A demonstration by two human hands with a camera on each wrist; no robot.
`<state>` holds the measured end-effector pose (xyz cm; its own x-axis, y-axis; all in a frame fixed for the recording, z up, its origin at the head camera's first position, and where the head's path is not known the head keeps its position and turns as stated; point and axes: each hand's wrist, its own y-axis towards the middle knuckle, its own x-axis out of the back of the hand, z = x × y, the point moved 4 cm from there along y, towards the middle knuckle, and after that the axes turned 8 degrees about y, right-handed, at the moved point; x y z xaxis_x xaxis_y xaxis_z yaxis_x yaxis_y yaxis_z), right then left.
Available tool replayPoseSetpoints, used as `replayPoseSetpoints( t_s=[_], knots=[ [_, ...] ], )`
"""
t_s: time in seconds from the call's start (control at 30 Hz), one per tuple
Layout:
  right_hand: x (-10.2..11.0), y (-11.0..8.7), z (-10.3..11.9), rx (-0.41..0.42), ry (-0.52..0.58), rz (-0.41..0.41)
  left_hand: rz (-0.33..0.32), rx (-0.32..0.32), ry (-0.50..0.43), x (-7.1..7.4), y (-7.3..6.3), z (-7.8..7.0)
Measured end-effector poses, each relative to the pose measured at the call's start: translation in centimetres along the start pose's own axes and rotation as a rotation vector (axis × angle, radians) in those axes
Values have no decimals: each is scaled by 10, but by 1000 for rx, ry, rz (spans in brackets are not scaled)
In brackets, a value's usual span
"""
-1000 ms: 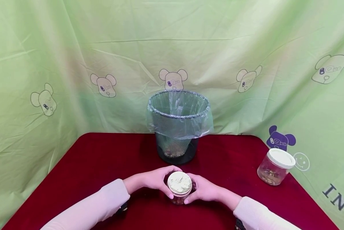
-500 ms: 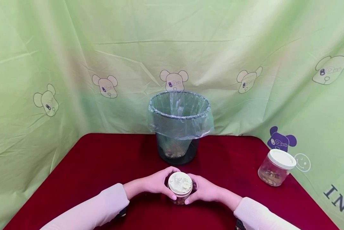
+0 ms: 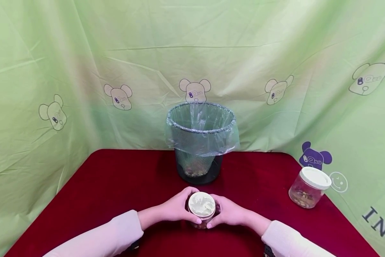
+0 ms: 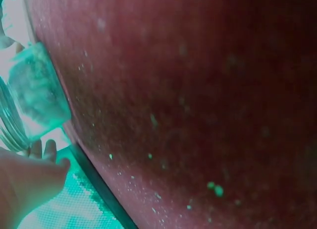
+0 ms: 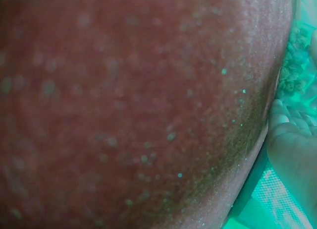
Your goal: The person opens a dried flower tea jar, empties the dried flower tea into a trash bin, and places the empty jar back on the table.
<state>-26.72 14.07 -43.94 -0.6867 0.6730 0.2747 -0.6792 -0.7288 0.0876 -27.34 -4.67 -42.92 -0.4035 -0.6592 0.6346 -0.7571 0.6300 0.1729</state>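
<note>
A small clear jar (image 3: 199,224) with a cream-coloured lid (image 3: 202,204) stands upright near the front middle of the table. Dark bits show through its side below the lid. My left hand (image 3: 180,205) curls round the jar's left side, its thumb across the front. From the other side my right hand (image 3: 229,211) grips it, thumb tip at the front close to the left thumb. The left wrist view has the jar (image 4: 39,87) at its left edge, above the left hand (image 4: 32,182). Lumpy contents fill the jar (image 5: 293,73) beside the right hand (image 5: 292,144) in the right wrist view.
Behind the hands stands a black mesh waste bin (image 3: 216,167) lined with a clear plastic bag (image 3: 205,142). A larger clear jar (image 3: 305,194) with a white lid sits at the right table edge, brown pieces at its bottom. Green curtains (image 3: 147,64) enclose the red-covered table (image 3: 121,178).
My left thumb has slid rightward across the jar's front, towards the right thumb, and the left wrist has dipped slightly. The right hand keeps its hold almost unmoved.
</note>
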Motion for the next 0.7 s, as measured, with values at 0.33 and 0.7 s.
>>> replayPoseSetpoints(
  t_s=[0.33, 0.7],
  knots=[
    [0, 0, 2, 16, -9, 9, -99, 38, 94, -2, -5, -4],
    [-1, 2, 0, -20, 66, 15, -137, 51, 117, 4, -6, -8]
  ],
)
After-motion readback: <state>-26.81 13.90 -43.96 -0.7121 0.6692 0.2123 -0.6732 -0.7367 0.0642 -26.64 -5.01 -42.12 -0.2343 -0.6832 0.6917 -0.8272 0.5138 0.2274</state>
